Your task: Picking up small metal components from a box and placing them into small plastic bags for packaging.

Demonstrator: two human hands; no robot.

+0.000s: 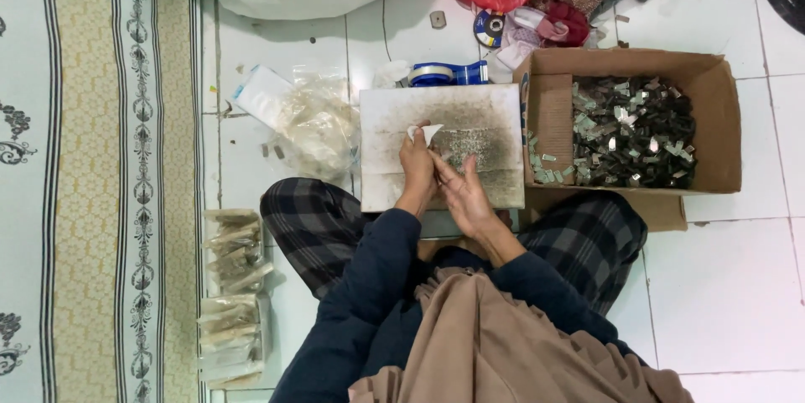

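In the head view we look down on a person who sits cross-legged on a white tiled floor. A flat board point(442, 130) lies in front of the knees, grey with dust in its middle, where a heap of small pieces point(464, 145) rests. Our left hand point(417, 170) is on the board and pinches a small white packet point(425, 132) between thumb and fingers. Our right hand point(461, 189) lies just beside it with fingers stretched and loosely spread, touching the edge of the heap; it holds nothing that we can see. To the right stands an open cardboard box point(717, 118), filled with many small dark and silver pieces. Behind the board lies a blue tape dispenser point(449, 74). At the left, near the patterned carpet point(92, 176), filled clear packets point(233, 294) are stacked
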